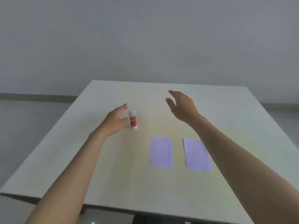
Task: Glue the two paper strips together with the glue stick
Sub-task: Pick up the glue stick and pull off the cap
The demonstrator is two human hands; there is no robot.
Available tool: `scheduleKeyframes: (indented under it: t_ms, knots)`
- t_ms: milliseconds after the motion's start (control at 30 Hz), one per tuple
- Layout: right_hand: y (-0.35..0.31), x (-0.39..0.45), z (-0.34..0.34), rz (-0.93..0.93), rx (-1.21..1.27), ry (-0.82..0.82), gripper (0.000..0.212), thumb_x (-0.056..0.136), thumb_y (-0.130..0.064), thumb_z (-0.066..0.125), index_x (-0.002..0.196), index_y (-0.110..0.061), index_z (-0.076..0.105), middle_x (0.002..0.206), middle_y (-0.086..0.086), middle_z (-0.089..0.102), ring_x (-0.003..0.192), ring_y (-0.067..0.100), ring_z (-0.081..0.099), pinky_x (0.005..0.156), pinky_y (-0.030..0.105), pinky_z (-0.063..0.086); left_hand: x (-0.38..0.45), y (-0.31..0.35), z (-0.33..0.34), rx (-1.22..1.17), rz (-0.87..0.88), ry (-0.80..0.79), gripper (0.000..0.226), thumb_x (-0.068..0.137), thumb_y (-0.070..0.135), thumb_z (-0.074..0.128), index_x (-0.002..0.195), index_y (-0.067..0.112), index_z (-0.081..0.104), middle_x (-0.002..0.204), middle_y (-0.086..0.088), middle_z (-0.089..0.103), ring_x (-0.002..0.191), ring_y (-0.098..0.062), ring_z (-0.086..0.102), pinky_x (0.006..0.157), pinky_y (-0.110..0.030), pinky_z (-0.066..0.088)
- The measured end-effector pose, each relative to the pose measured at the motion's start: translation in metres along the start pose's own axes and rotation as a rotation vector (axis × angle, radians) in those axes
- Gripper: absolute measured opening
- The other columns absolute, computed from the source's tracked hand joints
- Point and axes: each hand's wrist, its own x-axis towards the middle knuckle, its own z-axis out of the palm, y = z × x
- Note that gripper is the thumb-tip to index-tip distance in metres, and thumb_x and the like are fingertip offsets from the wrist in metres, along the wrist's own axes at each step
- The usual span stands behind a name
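- A pale, cream-coloured square counter [113, 167] fills the lower half of the head view, with a plain grey wall [145, 38] behind it.
- A small upright glue stick with a red label and a white cap [133, 118] stands on the counter, left of centre, its cap on.
- The left hand [115, 121] reaches in from the lower left, palm turned toward the glue stick. Its grip is wide: thumb and fingers are spread in an open curve just beside the tube. The thumb tip looks to be at the tube's red label, though the blur does not let me tell whether it touches.
- The right hand [182, 107] is raised above the counter, right of centre and well apart from the glue stick. Its grip is also wide, fingers loosely extended and thumb apart, holding nothing.
- Two pale lilac rectangular paper strips lie flat on the counter nearer the person, side by side with a gap between them: the left strip [161, 151] and the right strip [196, 156].
- The right forearm [234, 159] crosses over the upper right corner of the right strip.
- Both strips lie apart from the glue stick, nearer and to its right.
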Motion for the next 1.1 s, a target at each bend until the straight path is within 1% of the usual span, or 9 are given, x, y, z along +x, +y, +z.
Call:
scheduleKeyframes:
  t_ms: [67,167,300,400,500,667,867,1000,1100]
  knots:
    - [0.000,-0.008,-0.002,-0.024,-0.004,0.029,0.047,0.098,-0.031,0.038,0.140,-0.010,0.038,0.144,0.009,0.046,0.130,0.027,0.044,0.110,0.041,0.032,-0.005,0.003,0.008,-0.072,-0.020,0.033,0.063,0.087,0.019,0.058,0.145,0.019,0.032,0.153,0.004,0.033,0.141,-0.015,0.030,0.103,-0.027,0.030]
    - [-0.001,-0.017,-0.004,-0.037,0.013,0.034,0.046,0.097,-0.031,0.041,0.138,-0.011,0.040,0.140,0.009,0.049,0.127,0.027,0.048,0.108,0.041,0.034,-0.008,0.001,0.026,-0.181,-0.047,0.050,0.049,0.081,0.020,0.067,0.127,0.020,0.052,0.135,0.003,0.054,0.130,-0.013,0.045,0.091,-0.026,0.036]
    - [-0.001,-0.024,-0.004,-0.040,0.030,0.057,0.044,0.096,-0.030,0.043,0.136,-0.011,0.044,0.136,0.009,0.053,0.124,0.026,0.051,0.106,0.042,0.037,-0.009,-0.005,0.037,-0.250,-0.081,0.122,0.040,0.079,0.019,0.067,0.117,0.021,0.059,0.115,0.002,0.067,0.114,-0.012,0.057,0.086,-0.024,0.040]
    - [-0.001,-0.028,-0.001,-0.040,0.046,0.061,0.043,0.096,-0.029,0.045,0.135,-0.012,0.046,0.132,0.009,0.056,0.120,0.027,0.053,0.105,0.041,0.038,-0.011,-0.003,0.045,-0.295,-0.079,0.190,0.012,0.078,0.018,0.062,0.086,0.027,0.062,0.084,0.009,0.072,0.091,-0.003,0.063,0.069,-0.016,0.040]
    - [-0.003,-0.031,0.006,-0.041,0.067,0.057,0.042,0.095,-0.028,0.048,0.133,-0.012,0.049,0.130,0.009,0.058,0.117,0.026,0.055,0.103,0.039,0.040,-0.009,-0.001,0.051,-0.343,-0.068,0.260,0.011,0.075,0.019,0.058,0.066,0.025,0.056,0.062,0.005,0.068,0.060,0.003,0.055,0.058,-0.021,0.037]
    - [-0.008,-0.029,0.018,-0.016,0.163,0.084,0.033,0.092,-0.022,0.053,0.124,-0.015,0.058,0.120,0.003,0.062,0.109,0.020,0.058,0.088,0.029,0.046,-0.005,-0.002,0.057,-0.413,-0.084,0.312,0.011,0.073,0.023,0.059,0.063,0.023,0.057,0.057,0.005,0.066,0.054,-0.001,0.051,0.057,-0.025,0.037]
    - [-0.021,-0.022,0.020,-0.059,0.220,0.097,0.030,0.088,-0.021,0.060,0.118,-0.015,0.063,0.112,0.003,0.063,0.092,0.019,0.063,0.081,0.034,0.052,-0.003,0.007,0.049,-0.351,0.076,0.292,0.016,0.075,0.021,0.067,0.065,0.030,0.059,0.053,0.004,0.064,0.056,-0.006,0.057,0.065,-0.024,0.045]
    - [-0.033,-0.017,0.011,-0.061,0.237,0.108,0.033,0.086,-0.030,0.063,0.117,-0.020,0.063,0.097,-0.004,0.065,0.074,0.014,0.058,0.075,0.033,0.051,-0.002,0.018,0.037,-0.279,0.189,0.302,0.028,0.070,0.023,0.080,0.086,0.035,0.061,0.076,0.023,0.068,0.078,0.010,0.064,0.073,-0.011,0.048]
    - [-0.042,-0.016,0.005,-0.036,0.272,0.096,0.040,0.084,-0.043,0.062,0.118,-0.023,0.063,0.085,-0.010,0.064,0.078,0.013,0.056,0.076,0.033,0.051,-0.003,0.026,0.029,-0.198,0.252,0.288,0.030,0.068,0.026,0.082,0.087,0.031,0.059,0.080,0.020,0.069,0.080,0.006,0.065,0.072,-0.012,0.047]
